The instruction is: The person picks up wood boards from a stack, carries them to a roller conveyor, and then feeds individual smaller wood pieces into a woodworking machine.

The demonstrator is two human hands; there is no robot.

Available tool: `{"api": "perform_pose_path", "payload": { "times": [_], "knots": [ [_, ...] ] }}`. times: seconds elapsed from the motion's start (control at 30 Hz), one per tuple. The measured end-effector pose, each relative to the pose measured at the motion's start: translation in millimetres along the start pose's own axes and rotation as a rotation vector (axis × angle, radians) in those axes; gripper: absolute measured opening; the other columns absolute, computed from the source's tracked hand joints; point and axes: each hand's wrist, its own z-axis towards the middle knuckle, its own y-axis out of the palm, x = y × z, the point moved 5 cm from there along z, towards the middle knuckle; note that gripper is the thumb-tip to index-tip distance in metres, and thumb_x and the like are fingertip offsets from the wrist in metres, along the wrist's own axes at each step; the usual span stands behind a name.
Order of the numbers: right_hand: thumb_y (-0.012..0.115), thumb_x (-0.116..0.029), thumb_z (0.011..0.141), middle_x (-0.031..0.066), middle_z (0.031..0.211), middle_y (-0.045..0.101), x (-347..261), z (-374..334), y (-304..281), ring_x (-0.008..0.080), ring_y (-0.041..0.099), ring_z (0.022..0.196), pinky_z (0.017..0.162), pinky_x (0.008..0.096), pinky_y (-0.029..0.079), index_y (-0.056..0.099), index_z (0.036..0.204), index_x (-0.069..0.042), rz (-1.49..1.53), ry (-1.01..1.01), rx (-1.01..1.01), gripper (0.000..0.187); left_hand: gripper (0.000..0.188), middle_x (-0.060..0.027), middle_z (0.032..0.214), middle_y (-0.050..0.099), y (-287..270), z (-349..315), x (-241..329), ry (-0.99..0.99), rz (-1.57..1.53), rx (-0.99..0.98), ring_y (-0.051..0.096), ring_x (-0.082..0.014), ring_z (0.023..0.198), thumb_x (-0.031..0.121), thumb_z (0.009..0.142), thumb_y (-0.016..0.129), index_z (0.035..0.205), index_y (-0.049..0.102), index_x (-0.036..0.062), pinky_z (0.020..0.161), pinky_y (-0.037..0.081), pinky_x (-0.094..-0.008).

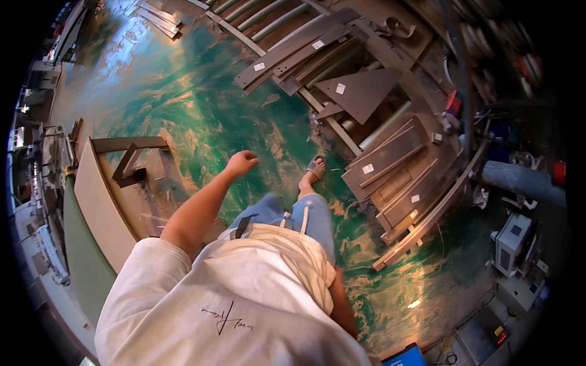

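My left hand (243,163) swings out ahead of my body above the green floor. Its fingers are curled in loosely, and nothing shows in them. Of my right arm, only a stretch of bare arm (344,302) is visible beside the hem of my shirt; the hand itself is out of sight. One foot in a sandal (315,168) is stepping forward. The nearest things to my right side are brown panels (390,160) with white labels, lying on a roller conveyor (342,135). A triangular brown panel (363,91) rests among them.
At my left stands a large curved board (104,189) with a brown frame piece (129,165) beside it. Flat strips (160,19) lie on the dusty green floor (201,104) at far left. A grey machine box (513,244) and a blue-grey cylinder (519,180) are at right.
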Motion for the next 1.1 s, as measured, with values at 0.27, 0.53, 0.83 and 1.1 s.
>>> {"api": "perform_pose_path", "payload": {
  "times": [0.27,0.53,0.83,1.1],
  "knots": [
    [0.058,-0.02,0.103,0.0106,0.101,0.072,-362,-9,300,0.0202,0.071,0.084,0.072,0.0307,0.055,0.061,0.126,-0.005,-0.35,-0.306,-0.035,0.028,0.047,-0.0187,0.115,0.072,-55,227,126,0.072,0.331,-0.023,0.07,-0.0314,0.108,0.034,0.086,0.074,0.121,0.068,0.0017,0.093,0.054,-0.0389],
    [0.058,-0.019,0.103,0.013,0.109,0.07,-460,96,570,0.0203,0.07,0.095,0.085,0.0312,0.054,0.058,0.13,0.0,-0.32,-0.336,-0.18,0.033,0.104,-0.024,0.142,0.055,-62,558,138,-0.248,0.032,-0.316,0.053,-0.0341,0.132,0.075,0.076,0.071,0.14,0.053,-0.0047,0.111,0.04,-0.0414],
    [0.07,-0.034,0.093,0.0206,0.12,0.067,-521,185,796,0.0299,0.067,0.105,0.092,0.0395,0.052,0.05,0.138,0.002,-0.779,-0.534,-0.134,0.062,0.089,-0.0147,0.126,0.064,-24,570,148,-0.295,-0.307,-0.77,0.058,-0.0238,0.118,0.064,0.079,0.077,0.137,0.056,0.0,0.103,0.044,-0.0373],
    [0.087,-0.045,0.072,0.0365,0.148,0.04,-626,159,844,0.0443,0.044,0.138,0.114,0.0414,0.038,0.017,0.155,0.006,-0.652,-0.641,0.169,0.12,0.07,-0.0147,0.123,0.067,15,466,244,0.11,-0.199,-0.627,0.061,-0.023,0.114,0.05,0.088,0.076,0.133,0.054,0.0004,0.1,0.047,-0.0378]
  ]
}}
